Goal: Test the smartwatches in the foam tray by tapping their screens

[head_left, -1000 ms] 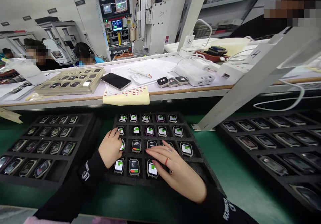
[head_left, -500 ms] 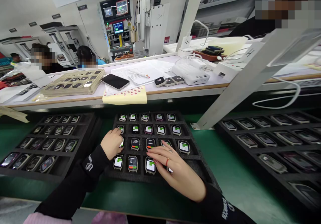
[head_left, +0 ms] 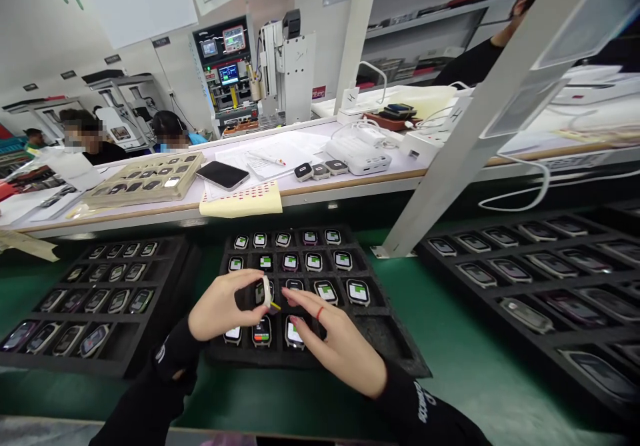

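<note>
Over the green bench [head_left: 280, 396], the left hand [head_left: 223, 307] pinches a watch case [head_left: 267, 291] edgewise — likely sparing its flat faces — while the right hand [head_left: 345, 346], fingers parted, grasps nothing visible.

Green bench [head_left: 240, 399]: from afar I see black foam trays [head_left: 385, 336] lying on it.
White shelf [head_left: 350, 183]: I see papers [head_left: 300, 147], a cream tray [head_left: 145, 197], a white box [head_left: 357, 158].

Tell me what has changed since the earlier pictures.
The left hand has moved right and downward in view over the middle tray and now holds a watch tilted on edge. The right hand stays over that tray; the left tray and right tray look unchanged.
</note>
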The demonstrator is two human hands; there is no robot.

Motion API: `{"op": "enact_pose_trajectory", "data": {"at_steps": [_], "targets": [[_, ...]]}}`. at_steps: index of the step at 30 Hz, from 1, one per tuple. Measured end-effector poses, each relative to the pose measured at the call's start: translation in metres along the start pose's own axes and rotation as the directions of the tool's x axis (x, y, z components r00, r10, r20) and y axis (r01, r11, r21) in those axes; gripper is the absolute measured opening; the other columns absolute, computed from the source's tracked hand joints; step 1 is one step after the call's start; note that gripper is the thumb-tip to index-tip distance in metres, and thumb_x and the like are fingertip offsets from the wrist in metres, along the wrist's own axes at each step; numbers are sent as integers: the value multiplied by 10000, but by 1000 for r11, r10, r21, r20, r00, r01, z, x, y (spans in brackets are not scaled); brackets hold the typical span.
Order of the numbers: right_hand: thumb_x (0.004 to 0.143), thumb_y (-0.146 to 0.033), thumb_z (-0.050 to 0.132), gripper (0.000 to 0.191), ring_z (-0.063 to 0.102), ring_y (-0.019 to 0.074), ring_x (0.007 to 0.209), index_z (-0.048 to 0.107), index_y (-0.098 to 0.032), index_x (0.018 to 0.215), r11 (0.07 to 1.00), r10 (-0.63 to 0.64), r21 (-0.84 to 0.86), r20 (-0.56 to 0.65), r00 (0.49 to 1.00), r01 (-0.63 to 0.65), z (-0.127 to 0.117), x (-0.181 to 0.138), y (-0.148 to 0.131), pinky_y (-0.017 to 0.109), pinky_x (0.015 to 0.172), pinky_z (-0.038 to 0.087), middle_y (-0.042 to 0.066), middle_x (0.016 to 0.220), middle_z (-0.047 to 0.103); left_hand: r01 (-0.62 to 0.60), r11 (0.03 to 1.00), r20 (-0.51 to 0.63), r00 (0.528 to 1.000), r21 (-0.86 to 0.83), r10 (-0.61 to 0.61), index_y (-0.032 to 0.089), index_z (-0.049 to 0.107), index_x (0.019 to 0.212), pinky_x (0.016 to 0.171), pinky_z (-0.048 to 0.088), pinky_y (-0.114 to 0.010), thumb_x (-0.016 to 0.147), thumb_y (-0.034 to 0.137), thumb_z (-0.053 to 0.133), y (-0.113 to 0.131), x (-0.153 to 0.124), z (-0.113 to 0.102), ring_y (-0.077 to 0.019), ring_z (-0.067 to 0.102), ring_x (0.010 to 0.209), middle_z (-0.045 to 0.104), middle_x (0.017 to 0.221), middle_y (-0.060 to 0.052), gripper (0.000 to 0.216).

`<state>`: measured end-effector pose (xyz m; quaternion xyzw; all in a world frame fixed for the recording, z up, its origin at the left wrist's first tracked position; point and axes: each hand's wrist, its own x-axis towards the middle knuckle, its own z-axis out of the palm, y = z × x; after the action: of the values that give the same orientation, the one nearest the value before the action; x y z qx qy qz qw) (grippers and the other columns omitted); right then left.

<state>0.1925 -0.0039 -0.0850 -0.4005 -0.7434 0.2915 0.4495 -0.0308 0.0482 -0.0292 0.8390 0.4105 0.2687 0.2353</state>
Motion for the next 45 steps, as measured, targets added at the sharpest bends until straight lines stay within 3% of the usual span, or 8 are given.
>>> {"op": "enact_pose_trajectory", "data": {"at_steps": [5, 8, 11, 16, 21, 29, 40, 45], "targets": [[890, -385, 646, 272, 678, 235, 863, 637, -179, 1067, 860, 257, 444, 53, 965, -253, 10, 5, -3, 347, 790, 584, 79, 970, 694, 101, 949, -14, 994, -299, -110, 197, 681, 1148, 920, 522, -364, 722, 215, 708, 22, -3, 12, -269, 659, 997, 691, 1135, -78, 427], [830, -497, 746, 353, 671, 216, 782, 654, -166, 911, 697, 345, 636, 109, 932, -332, 11, 4, -4, 292, 704, 580, 62, 834, 688, 175, 828, 80, 984, -533, -156, 156, 668, 1155, 902, 525, -370, 759, 254, 705, 20, -5, 22, -272, 660, 990, 689, 1131, -111, 410], [835, -523, 762, 379, 644, 175, 693, 688, -161, 916, 625, 353, 703, 133, 926, -340, 6, 4, -6, 249, 649, 568, 41, 759, 670, 244, 674, 191, 969, -697, -154, 122, 636, 1202, 916, 507, -373, 792, 325, 725, 12, -6, 31, -274, 647, 1016, 676, 1158, -147, 466], [893, -467, 733, 279, 646, 161, 721, 729, -190, 928, 655, 304, 719, 29, 952, -231, -2, 3, -11, 230, 672, 566, 54, 872, 688, 297, 494, 256, 955, -817, -150, 167, 637, 1240, 917, 475, -318, 795, 409, 752, 7, -6, 42, -234, 642, 1014, 693, 1129, -127, 519], [954, -422, 659, 210, 642, 157, 700, 714, -222, 984, 715, 269, 670, 1, 963, -200, -7, -1, -17, 243, 684, 567, 34, 854, 683, 287, 413, 242, 957, -864, -160, 211, 663, 1222, 867, 478, -264, 794, 452, 746, 12, -7, 49, -192, 652, 945, 710, 1094, -108, 498], [916, -212, 651, 49, 599, 194, 903, 674, -248, 940, 974, 70, 225, -307, 949, 1, -7, 2, -23, 295, 824, 463, 10, 942, 631, 225, 419, 161, 970, -879, -182, 241, 684, 1184, 903, 496, -295, 782, 400, 769, 20, -11, 56, -235, 641, 1055, 694, 1149, -112, 440], [905, -178, 664, 75, 575, 179, 953, 661, -252, 893, 974, 10, 215, -361, 932, 73, -2, 2, -27, 273, 863, 441, 4, 998, 568, 151, 504, 96, 986, -851, -133, 241, 616, 1270, 914, 501, -276, 811, 303, 751, 31, -14, 57, -198, 641, 1010, 670, 1193, -96, 483], [905, -147, 651, 102, 579, 171, 937, 663, -248, 902, 974, -12, 207, -363, 932, 94, -3, 3, -28, 268, 859, 445, 2, 985, 574, 146, 508, 93, 987, -849, -128, 284, 613, 1276, 973, 464, -246, 825, 298, 740, 30, -16, 60, -199, 606, 1126, 649, 1248, -69, 469]]}}
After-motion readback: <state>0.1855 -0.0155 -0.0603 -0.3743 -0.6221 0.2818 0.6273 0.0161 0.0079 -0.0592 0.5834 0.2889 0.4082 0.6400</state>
